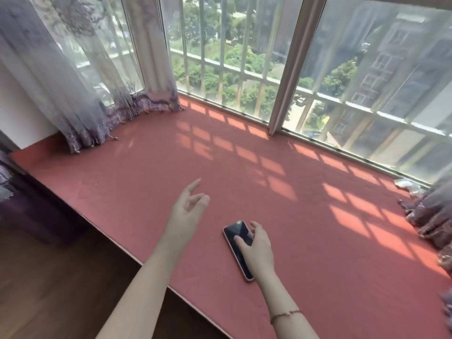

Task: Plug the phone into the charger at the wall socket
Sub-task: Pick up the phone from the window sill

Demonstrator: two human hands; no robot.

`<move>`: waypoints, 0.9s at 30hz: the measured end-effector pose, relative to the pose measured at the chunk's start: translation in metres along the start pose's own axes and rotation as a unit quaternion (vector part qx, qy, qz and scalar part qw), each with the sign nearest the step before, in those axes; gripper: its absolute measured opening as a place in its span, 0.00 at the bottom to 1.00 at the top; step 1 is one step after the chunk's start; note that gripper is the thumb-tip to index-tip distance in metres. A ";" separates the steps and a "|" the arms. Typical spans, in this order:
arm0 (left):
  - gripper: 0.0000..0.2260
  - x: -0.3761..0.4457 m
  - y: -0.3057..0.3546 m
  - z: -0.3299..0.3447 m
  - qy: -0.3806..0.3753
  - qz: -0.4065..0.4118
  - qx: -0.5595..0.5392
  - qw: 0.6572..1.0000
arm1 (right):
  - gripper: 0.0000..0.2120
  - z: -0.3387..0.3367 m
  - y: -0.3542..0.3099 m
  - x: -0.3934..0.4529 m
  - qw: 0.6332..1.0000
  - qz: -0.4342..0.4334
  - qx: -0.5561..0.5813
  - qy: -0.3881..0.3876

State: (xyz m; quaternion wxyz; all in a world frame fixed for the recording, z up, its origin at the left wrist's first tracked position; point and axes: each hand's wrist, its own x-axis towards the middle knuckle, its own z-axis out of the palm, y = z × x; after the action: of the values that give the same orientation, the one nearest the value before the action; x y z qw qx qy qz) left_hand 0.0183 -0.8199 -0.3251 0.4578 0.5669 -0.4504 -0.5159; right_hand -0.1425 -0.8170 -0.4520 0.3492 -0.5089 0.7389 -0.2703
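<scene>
A phone (236, 233) with a dark screen and a pink case lies flat on the red cushioned window seat (305, 216), near its front edge. My right hand (256, 253) rests on the phone's lower half, with the thumb on the screen and fingers curled over its right side. My left hand (187, 211) hovers above the seat to the left of the phone, fingers apart and holding nothing. No charger, cable or wall socket is in view.
Sheer purple curtains (80, 94) hang at the back left and more curtain fabric (430, 216) bunches at the right end. Barred windows (244, 69) line the far side. A dark wooden floor (61, 277) lies below the seat's left edge.
</scene>
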 end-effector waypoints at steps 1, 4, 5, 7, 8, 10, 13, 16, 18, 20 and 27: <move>0.17 0.001 -0.002 0.003 0.002 0.002 0.004 1.000 | 0.27 0.001 0.002 0.000 1.000 0.003 -0.008 0.003; 0.18 0.006 -0.012 0.010 0.008 0.003 0.022 1.000 | 0.27 0.004 0.009 0.003 0.999 0.021 -0.025 0.006; 0.18 0.007 -0.015 0.012 0.009 0.000 0.027 1.000 | 0.27 0.005 0.012 0.004 0.999 0.023 -0.032 0.005; 0.18 0.008 -0.025 0.016 0.007 -0.009 0.032 0.999 | 0.28 0.006 0.020 0.004 0.999 0.023 -0.048 0.003; 0.19 0.008 -0.030 0.019 0.004 -0.013 0.035 0.999 | 0.28 0.007 0.024 0.005 0.998 0.022 -0.054 0.001; 0.19 0.007 -0.040 0.026 -0.003 -0.022 0.040 0.999 | 0.29 0.009 0.033 0.006 0.997 0.026 -0.068 -0.007; 0.20 0.005 -0.053 0.033 -0.010 -0.029 0.046 0.998 | 0.29 0.012 0.047 0.009 0.995 0.040 -0.088 -0.019; 0.20 0.005 -0.064 0.039 -0.017 -0.036 0.048 0.998 | 0.31 0.016 0.060 0.012 0.992 0.045 -0.113 -0.033; 0.19 0.005 -0.070 0.043 -0.026 -0.041 0.049 0.998 | 0.34 0.019 0.068 0.013 0.989 0.048 -0.135 -0.041; 0.19 0.006 -0.078 0.045 -0.025 -0.049 0.046 0.997 | 0.39 0.025 0.074 0.015 0.983 0.058 -0.165 -0.048; 0.19 0.006 -0.098 0.044 -0.021 -0.068 0.039 0.997 | 0.51 0.047 0.083 0.024 0.961 0.052 -0.270 -0.014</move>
State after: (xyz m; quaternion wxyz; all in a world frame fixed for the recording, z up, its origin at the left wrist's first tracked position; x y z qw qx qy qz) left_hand -0.0217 -0.8109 -0.4242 0.3902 0.6024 -0.4400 -0.5397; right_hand -0.1578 -0.8133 -0.5495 0.2223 -0.5485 0.8053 -0.0349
